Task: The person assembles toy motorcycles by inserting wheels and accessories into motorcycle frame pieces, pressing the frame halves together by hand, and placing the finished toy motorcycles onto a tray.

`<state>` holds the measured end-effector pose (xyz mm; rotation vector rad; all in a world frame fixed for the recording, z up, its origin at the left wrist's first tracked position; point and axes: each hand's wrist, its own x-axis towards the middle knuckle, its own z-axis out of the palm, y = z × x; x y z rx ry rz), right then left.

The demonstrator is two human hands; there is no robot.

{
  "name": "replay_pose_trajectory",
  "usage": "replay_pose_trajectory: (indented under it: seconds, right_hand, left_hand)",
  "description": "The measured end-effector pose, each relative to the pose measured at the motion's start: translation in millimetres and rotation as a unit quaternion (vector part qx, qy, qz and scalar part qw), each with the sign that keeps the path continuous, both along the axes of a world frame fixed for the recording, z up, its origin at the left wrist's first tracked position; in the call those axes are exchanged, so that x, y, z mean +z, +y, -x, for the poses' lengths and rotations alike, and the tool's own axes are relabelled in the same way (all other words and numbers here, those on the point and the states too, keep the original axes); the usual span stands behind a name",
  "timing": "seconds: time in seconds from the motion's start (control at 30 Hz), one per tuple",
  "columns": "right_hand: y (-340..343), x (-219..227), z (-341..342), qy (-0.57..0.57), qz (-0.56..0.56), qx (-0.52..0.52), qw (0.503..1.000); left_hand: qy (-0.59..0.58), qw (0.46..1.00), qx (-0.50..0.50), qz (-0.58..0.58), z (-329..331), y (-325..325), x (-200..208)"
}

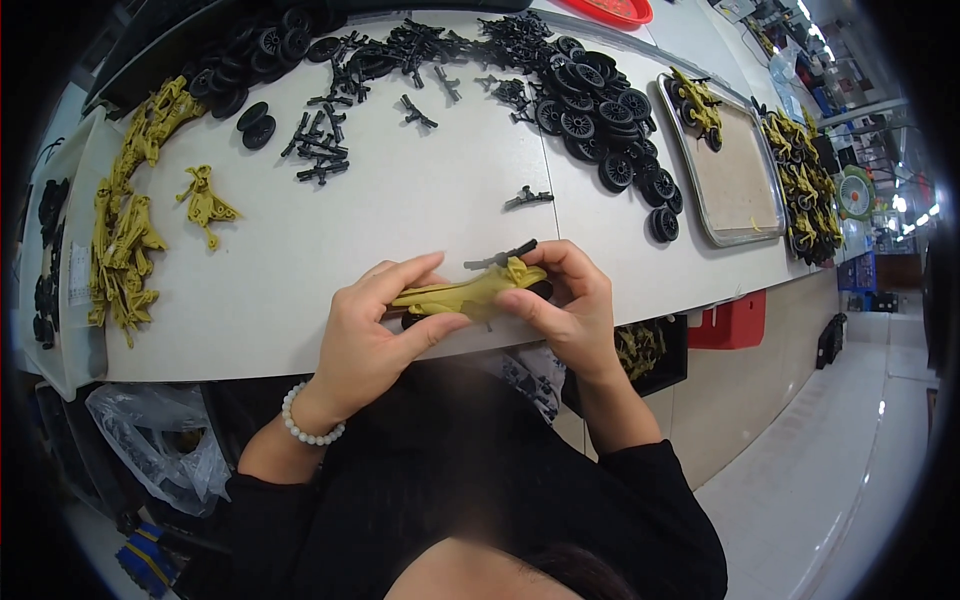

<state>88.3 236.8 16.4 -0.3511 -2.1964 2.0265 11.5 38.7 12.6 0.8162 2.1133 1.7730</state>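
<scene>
Apparently wheeled at both ends, the bike (pixel 462 295) sits mid-frame, gripped between my left hand (pixel 372 312) and right hand (pixel 572 312), with built bikes (pixel 803 190) at right, while loose bodies (pixel 128 240) at left and loose wheels (pixel 616 171) at upper right lie unassembled.

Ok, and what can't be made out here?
All in the head view:
Yellow toy: partly covered by the left hand and right hand.
Red tray: cut off by the top edge.
Black parts: too small and tangled to count.
Black bin: partly hidden by the table.
</scene>
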Motion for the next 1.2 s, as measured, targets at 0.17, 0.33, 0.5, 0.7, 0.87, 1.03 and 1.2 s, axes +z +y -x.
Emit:
replay_pose_trajectory:
  seconds: [0.17,0.33,0.5,0.7,0.87,1.03,1.2]
  right_hand:
    - [-3,-1,-2,0.035,0.019,-0.004,0.999]
    - [7,6,3,0.097,-0.149,0.097,0.979]
    - [10,8,2,0.11,-0.141,0.102,0.979]
    - [5,16,8,0.066,-0.074,0.115,0.988]
    - [6,9,12,0.109,-0.083,0.107,0.985]
    - [7,19,17,0.033,-0.049,0.114,0.992]
    - [7,29,23,-0.022,0.099,0.099,0.99]
  left_hand:
    - [-0.085,0.996,-0.025,-0.009,0,0,1]
    - [0.027,0.999,-0.013,-0.033,-2,2,1]
    - [-0.024,0.998,-0.04,-0.032,1,3,3]
    - [-0.083,0.995,-0.051,0.0,0,4,9]
    - [-0.107,0.993,-0.032,-0.027,-4,7,7]
    - [-0.213,0.976,-0.035,-0.028,2,9,17]
    - [-0.291,0.951,-0.014,-0.107,3,12,14]
